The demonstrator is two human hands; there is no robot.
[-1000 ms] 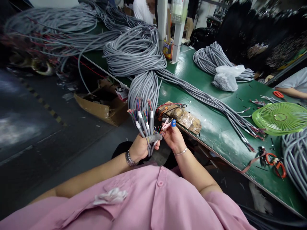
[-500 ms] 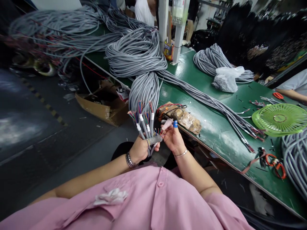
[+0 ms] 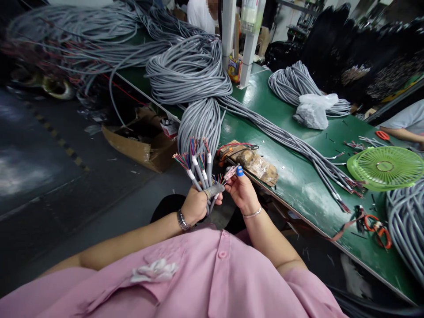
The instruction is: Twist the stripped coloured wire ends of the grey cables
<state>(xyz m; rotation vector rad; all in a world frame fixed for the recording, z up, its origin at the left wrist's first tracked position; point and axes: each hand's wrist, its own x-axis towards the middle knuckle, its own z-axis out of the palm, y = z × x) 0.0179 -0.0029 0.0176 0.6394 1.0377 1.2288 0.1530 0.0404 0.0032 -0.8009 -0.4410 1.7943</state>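
Observation:
My left hand is wrapped round several grey cables, and its thumb has a grey covering. White sleeves band the upright cable ends, where thin red, blue and green wires fan out. One cable end points right, its coloured wires spread beyond the thumb. At those wires, the fingers of my right hand are closed in a pinch on a wire; the exact strand is too small to tell. One digit wears a blue cover, and another seems wrapped in pale pinkish tape.
Coils of grey cable lie on the green table. A tape-wrapped block sits at its near edge. Rightward are a green fan and orange-handled scissors. A cardboard box stands below left. Another person's arm shows far right.
My right hand has turned slightly and its blue-covered digit has shifted a little left and down, towards the wires. My left hand keeps hold of the cables. The view has shifted slightly.

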